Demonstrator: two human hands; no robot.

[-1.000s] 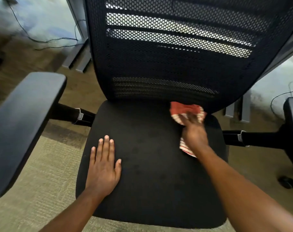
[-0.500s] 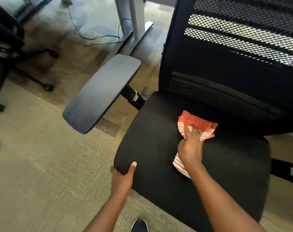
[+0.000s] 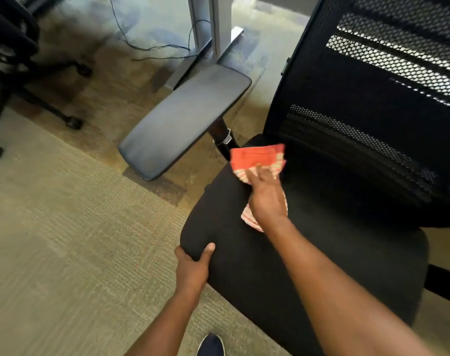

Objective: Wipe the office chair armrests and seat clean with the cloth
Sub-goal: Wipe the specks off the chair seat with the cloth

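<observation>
A black office chair fills the right half of the view, with a fabric seat (image 3: 321,253) and a mesh backrest (image 3: 360,124). Its left armrest (image 3: 185,119) juts out over the floor; the other armrest is out of view. A red and white striped cloth (image 3: 257,158) lies at the seat's back left corner. My right hand (image 3: 267,196) presses flat on the cloth and covers its middle. My left hand (image 3: 193,268) grips the seat's front left edge, thumb on top.
A second black chair with castors (image 3: 72,122) stands at the far left. Desk legs (image 3: 208,29) and loose cables (image 3: 152,47) lie beyond the armrest. Carpet (image 3: 64,253) spreads to the left. My shoe (image 3: 211,345) shows at the bottom edge.
My right hand has slid the cloth leftward across the back of the seat to its left corner. My left hand went from lying flat on the seat to gripping its front edge.
</observation>
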